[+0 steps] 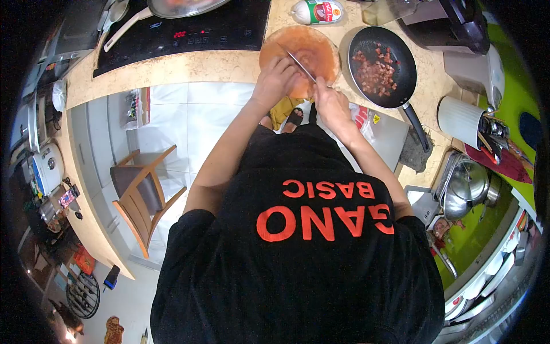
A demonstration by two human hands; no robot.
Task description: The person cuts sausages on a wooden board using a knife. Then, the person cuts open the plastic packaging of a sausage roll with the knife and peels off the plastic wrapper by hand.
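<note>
A round wooden cutting board (321,43) lies on the counter near the top middle. My right hand (332,106) is closed round the handle of a knife (301,64), whose blade slants up and left over the board. My left hand (277,79) rests on the board's near left part, beside the blade, with its fingers curled and pressed down. What lies under those fingers is hidden. Right of the board stands a black frying pan (358,46) with small diced reddish pieces (375,70) in it.
Left of the board is a black cooktop (229,37) with a light-handled pan (186,7). A white and green wrapped roll (317,11) lies behind the board. Further right stand a utensil holder (458,121) and metal lids (468,176). A chair (143,192) stands lower left.
</note>
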